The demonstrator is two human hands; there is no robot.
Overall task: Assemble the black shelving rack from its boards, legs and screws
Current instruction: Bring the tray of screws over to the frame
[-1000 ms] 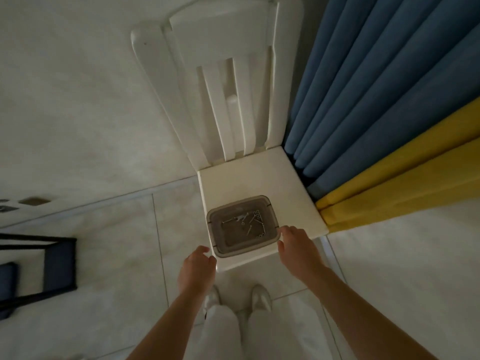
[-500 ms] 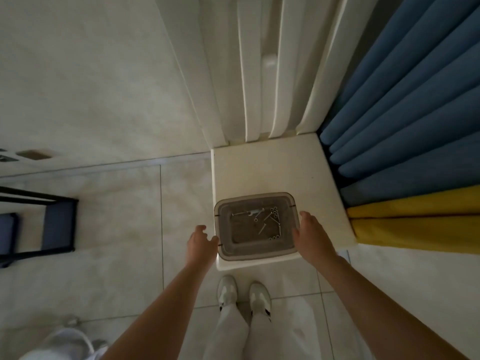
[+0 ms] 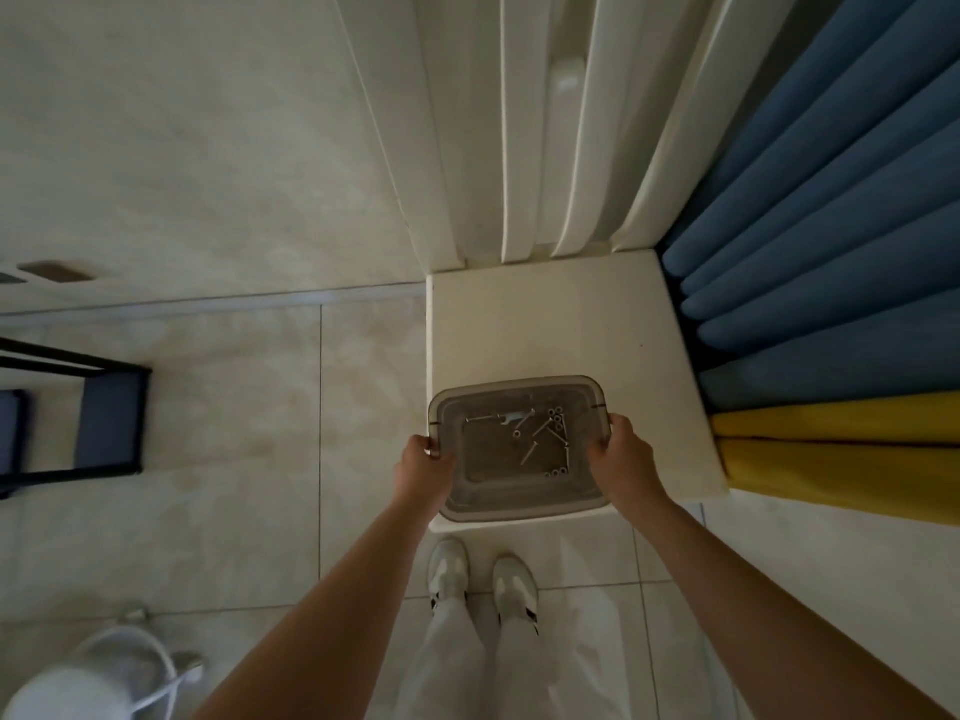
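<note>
I am getting the screws for the black rack. My left hand (image 3: 423, 467) grips the left side of the grey plastic box (image 3: 519, 449), with my fingers curled over its rim. My right hand (image 3: 621, 459) grips the right side the same way, thumb on top of the rim. So both hands are closed on the box, and neither one is loose.

The box sits at the front edge of the white chair seat (image 3: 545, 324), a bit nearer the front left corner. Its front rim hangs just past the seat edge, right above my shoes (image 3: 483, 571).

Inside the box are the screws (image 3: 543, 433). Some long ones lie crossed in the middle. Some small round bits sit by the right wall and near the front right corner. There is a little bent metal tool too, maybe a key for the screws, but I cannot tell for sure. The box is mostly bare inside, so the bits can slide and roll.

I think the next move is to lift the box and carry it to the rack. I must keep it flat, or the screws will run to one side and may spill out.

The black rack frame (image 3: 78, 423) stands on the floor far to my left, well apart from the chair. Blue and yellow curtains (image 3: 831, 252) hang just beside the right edge of the seat
</note>
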